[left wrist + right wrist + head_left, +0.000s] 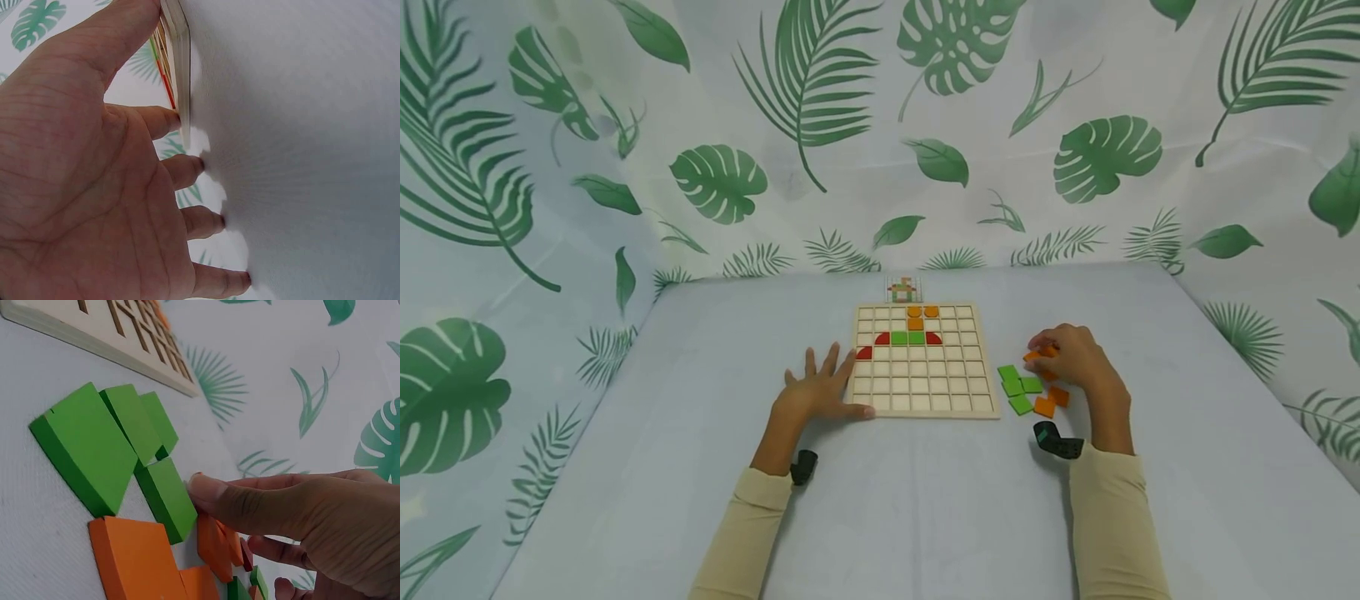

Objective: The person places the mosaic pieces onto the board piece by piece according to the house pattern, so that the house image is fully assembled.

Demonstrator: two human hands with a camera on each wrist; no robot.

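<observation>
In the head view my left hand [816,393] lies spread at the left edge of a wooden grid board [925,405]. Its thumb touches the front left corner; the index fingertip touches the left side, and the other fingertips are on the table. My right hand [1075,354] is right of the board, among loose tiles. Thumb and index finger close on an orange tile [1032,356]; in the right wrist view the thumb hides that pinch. Near it lie green tiles [87,450] and other orange tiles [134,559]. Red [933,338], green and orange pieces sit on the board.
A small picture card [903,289] with a coloured pattern is behind the board. A pale cloth covers the table [910,500], and leaf-printed fabric [850,167] rises at the back and sides. Dark wrist cameras [1057,442] are on both wrists.
</observation>
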